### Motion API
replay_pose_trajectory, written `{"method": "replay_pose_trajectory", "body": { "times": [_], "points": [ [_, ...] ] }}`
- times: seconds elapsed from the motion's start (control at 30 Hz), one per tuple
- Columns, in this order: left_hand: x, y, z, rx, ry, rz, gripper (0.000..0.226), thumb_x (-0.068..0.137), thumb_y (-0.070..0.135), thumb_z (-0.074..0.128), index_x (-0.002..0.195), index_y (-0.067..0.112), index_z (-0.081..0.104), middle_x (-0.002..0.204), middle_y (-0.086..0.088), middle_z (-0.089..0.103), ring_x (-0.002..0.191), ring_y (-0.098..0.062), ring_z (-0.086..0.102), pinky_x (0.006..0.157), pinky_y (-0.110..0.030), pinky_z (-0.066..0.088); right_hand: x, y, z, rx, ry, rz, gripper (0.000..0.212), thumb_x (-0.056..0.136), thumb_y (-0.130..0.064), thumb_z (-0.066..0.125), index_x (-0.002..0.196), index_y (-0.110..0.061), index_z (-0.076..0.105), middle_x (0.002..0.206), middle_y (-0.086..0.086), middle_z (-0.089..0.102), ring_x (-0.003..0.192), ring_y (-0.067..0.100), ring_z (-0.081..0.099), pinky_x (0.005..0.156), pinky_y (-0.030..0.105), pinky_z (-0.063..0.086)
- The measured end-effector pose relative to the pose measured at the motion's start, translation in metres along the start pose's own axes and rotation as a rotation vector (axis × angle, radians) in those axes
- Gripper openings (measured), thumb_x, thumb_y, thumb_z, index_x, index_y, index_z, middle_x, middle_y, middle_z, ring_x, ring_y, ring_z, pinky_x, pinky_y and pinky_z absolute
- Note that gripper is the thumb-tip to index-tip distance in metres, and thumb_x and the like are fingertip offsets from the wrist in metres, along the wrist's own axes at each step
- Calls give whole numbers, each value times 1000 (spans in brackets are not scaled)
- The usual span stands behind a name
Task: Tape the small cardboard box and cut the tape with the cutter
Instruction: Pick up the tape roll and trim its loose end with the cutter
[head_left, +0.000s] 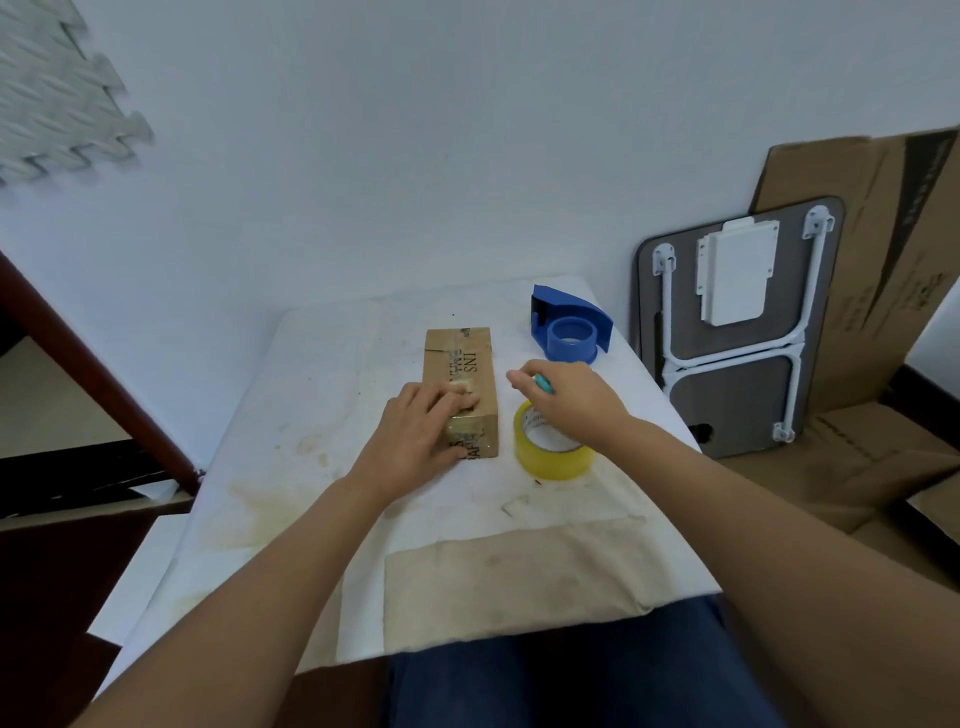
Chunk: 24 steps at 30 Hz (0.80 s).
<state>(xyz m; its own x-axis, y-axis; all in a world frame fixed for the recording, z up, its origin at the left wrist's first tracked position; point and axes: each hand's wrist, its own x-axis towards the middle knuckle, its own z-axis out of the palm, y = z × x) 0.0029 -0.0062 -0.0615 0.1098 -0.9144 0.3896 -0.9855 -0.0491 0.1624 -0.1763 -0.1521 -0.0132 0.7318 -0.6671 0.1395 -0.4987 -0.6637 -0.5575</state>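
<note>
Your left hand (415, 426) lies flat on the small cardboard box (461, 387) at mid-table, fingers pressing the tape strip (464, 422) over its near end. Your right hand (569, 397) — closed round a teal cutter (543, 385) — hovers just right, above the yellow tape roll (552, 441) (blue dispenser (570, 332) beyond).

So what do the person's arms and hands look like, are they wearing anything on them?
Both forearms are bare as far as the picture shows, with no sleeves in view. The left hand and right hand have no gloves, and no watch, bracelet or ring is visible. Dark blue trousers show at the lap.
</note>
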Motion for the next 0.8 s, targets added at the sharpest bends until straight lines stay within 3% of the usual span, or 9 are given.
{"method": "replay_pose_trajectory", "body": {
  "times": [0.1,0.2,0.3,0.5,0.67,0.8],
  "points": [
    [1,6,0,-19,2,-52,66,70,33,79,129,29,49,130,6,50,109,-20,41,86,-41,44,-14,18,-14,55,60,14,28,97,-40,45,104,-24,68,97,0,71,89,20,64,74,39,53],
    [4,16,-4,-69,-8,-124,58,75,28,75,126,29,50,127,6,49,111,-22,42,87,-40,41,-32,32,-19,42,-70,6,22,96,-31,54,108,-24,71,112,0,71,103,19,62,88,37,52],
    [7,24,-14,-167,-5,-188,53,78,26,69,127,30,50,131,6,46,117,-23,40,91,-36,33,-47,37,-21,27,-183,21,25,90,-35,63,113,-27,70,122,0,67,111,19,60,96,34,50],
    [6,40,-27,-171,194,-224,37,83,18,61,118,30,59,144,6,39,134,-20,28,98,-40,23,-56,43,-18,-193,-342,6,37,87,-19,64,124,-24,63,133,2,58,122,25,53,101,35,45],
    [-2,59,-27,-250,191,-192,33,87,8,61,114,27,61,140,7,43,130,-15,34,97,-36,24,-56,41,-20,36,-154,5,25,93,-28,58,117,-26,67,124,0,62,114,19,56,97,33,47],
    [-4,76,-23,-347,134,-53,30,88,1,58,110,20,63,118,6,56,106,-10,52,84,-24,42,-50,49,-33,82,-72,53,34,93,-5,50,107,-27,72,122,-2,63,114,18,57,93,26,45]
  ]
}}
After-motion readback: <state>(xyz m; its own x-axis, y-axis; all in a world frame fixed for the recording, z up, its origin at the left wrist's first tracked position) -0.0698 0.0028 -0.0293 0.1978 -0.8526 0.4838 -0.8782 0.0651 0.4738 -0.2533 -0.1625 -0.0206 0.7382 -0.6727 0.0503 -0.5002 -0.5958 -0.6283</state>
